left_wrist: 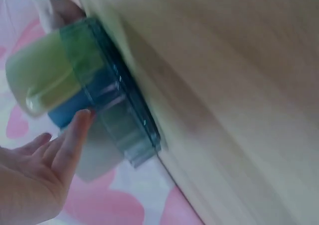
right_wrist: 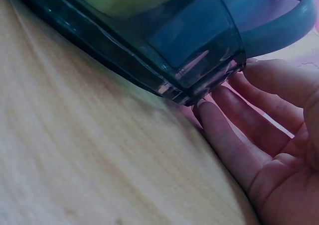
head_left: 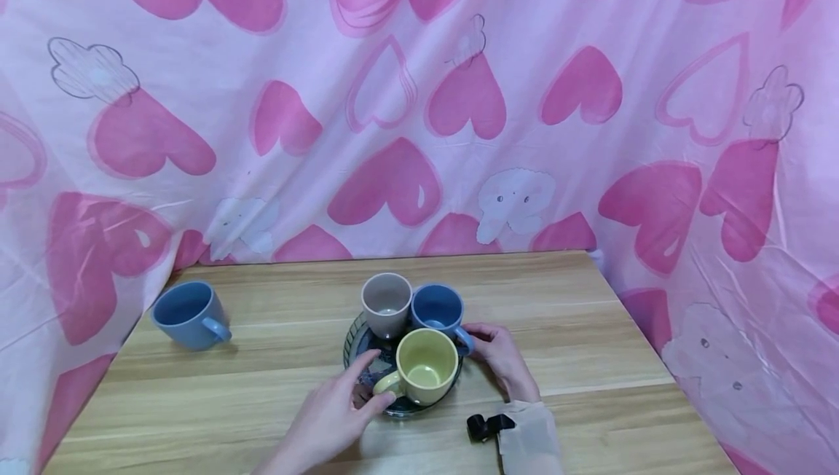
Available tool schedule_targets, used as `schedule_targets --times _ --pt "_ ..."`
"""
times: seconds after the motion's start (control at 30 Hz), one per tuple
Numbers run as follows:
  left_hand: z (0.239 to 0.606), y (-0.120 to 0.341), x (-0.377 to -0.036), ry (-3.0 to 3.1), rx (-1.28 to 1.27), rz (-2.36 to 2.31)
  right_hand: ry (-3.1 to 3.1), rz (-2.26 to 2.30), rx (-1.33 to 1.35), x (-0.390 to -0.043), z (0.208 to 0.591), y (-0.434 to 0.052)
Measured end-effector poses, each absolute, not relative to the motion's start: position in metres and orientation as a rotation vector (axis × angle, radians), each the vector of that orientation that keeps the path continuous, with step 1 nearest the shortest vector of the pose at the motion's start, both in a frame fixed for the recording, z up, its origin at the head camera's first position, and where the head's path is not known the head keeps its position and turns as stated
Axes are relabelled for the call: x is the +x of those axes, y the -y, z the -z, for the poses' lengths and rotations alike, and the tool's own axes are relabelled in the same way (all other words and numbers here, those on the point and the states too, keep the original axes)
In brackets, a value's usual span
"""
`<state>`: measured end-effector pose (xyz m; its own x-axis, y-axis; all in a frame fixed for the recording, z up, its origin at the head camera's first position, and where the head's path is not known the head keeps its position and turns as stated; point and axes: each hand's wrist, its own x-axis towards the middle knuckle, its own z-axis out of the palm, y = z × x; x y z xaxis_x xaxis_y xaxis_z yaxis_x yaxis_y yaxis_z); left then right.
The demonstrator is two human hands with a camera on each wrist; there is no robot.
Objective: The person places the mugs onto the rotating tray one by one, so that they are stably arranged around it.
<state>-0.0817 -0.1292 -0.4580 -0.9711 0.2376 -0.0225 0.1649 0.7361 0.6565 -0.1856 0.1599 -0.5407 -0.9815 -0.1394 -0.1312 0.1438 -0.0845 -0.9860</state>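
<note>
Dark tinted glass, that's the round tray (head_left: 354, 336) sitting near the middle of the wooden table (head_left: 275, 380), toward the person's edge, and it's carrying three mugs: a yellow mug (head_left: 426, 367) nearest the person, a grey mug (head_left: 387, 304) and a blue mug (head_left: 438, 309) behind it. Both hands flank the tray. Left hand (head_left: 334, 409) comes in at the near left rim, fingers straight and relaxed, fingertips (left_wrist: 79, 123) touching the tray's edge just beside the yellow mug's handle. Right hand (head_left: 501, 358) sits at the right rim, fingers (right_wrist: 224, 130) extended along the tabletop, tips against the tray's base under the blue mug's handle. Neither hand is curled round anything. Off to the far left, well apart, stands a second blue mug (head_left: 190, 313). No readable writing or brand anywhere; pink heart-print cloth (head_left: 419, 96) hangs behind
</note>
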Motion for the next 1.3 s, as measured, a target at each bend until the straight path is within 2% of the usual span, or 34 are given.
schedule_targets --times 0.17,0.57,0.87,1.3 --pt "0.453 0.146 -0.081 -2.913 0.197 -0.980 -1.985 2.180 0.007 -0.185 0.541 -0.160" --pt "0.446 0.205 -0.089 -2.947 -0.073 -1.135 -2.018 2.175 0.020 -0.183 0.541 -0.162" --pt "0.443 0.258 -0.096 -3.058 -0.135 -1.225 -2.020 2.167 0.011 -0.184 0.541 -0.160" --pt "0.436 0.292 -0.102 -3.106 -0.294 -1.285 -2.089 2.123 -0.007 -0.185 0.542 -0.160"
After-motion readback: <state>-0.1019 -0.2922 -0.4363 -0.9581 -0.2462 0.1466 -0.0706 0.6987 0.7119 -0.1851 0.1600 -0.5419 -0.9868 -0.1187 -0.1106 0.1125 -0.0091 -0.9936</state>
